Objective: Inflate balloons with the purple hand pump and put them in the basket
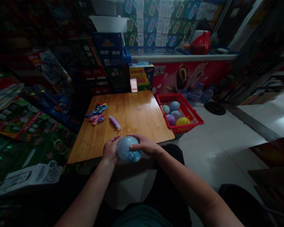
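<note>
A light blue balloon (126, 148) with white patterning is held just past the table's front edge. My left hand (111, 148) is closed at its left side, with some fingers hidden behind it. From the right, my right hand (143, 145) grips the same balloon, thumb lying across its front. Beyond them on the wooden table (132, 110) lies a purple hand pump (114, 122). Several thin rubber bands (129, 129) are beside the pump. Farther left sits a small heap of uninflated balloons (97, 114) in blue, pink and other colours.
At the table's right stands a red basket (186, 127) holding several inflated balloons. A phone (133, 85) leans on a yellow box (142, 73) at the back. Stacked cartons (107, 49) rise behind and left. Plastic bottles (200, 93) stand behind the basket.
</note>
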Demonstrator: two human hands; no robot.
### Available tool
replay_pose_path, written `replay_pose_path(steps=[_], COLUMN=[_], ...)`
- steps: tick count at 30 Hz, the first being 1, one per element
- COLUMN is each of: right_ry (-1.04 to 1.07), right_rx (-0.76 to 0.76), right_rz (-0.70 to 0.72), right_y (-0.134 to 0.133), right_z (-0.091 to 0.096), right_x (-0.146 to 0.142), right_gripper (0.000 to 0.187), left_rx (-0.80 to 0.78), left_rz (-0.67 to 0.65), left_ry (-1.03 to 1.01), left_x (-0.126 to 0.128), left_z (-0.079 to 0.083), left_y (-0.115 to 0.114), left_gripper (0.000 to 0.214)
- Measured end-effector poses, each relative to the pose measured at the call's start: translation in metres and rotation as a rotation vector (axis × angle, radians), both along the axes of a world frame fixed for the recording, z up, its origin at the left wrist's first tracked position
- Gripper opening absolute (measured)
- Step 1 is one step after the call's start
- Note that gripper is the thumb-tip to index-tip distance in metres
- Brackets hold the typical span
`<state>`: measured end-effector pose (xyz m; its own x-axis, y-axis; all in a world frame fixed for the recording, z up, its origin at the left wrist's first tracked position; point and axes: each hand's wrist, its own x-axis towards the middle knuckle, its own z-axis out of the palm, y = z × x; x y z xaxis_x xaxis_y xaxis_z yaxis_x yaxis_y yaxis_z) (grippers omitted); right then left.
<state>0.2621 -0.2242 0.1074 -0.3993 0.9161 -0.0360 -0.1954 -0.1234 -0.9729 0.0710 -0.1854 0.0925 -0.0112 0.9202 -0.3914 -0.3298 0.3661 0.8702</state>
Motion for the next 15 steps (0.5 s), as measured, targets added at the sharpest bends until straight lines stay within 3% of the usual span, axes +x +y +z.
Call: replay_pose_path(steps=[4,10,15], right_ry=[0.064,0.232,0.243], right_rx=[-0.061,-0.139,-0.146], right_rz=[-0.168,-0.331,-0.445], right_y=[0.005,0.018,0.031], right_z=[-0.004,-0.012,-0.011], right_x=[0.028,0.091,0.151], right_gripper=[0.042,0.040,0.036], left_rx=[0.048,0.152,0.213], left_rz=[-0.112,-0.476,-0.669], left_ry=[-0.038,-0.053,-0.021], left_x=[0.035,0.087,0.147], left_z=[0.009,0.022,0.030], left_y=[0.010,0.032,0.061], left_gripper=[0.042,0.041,0.046])
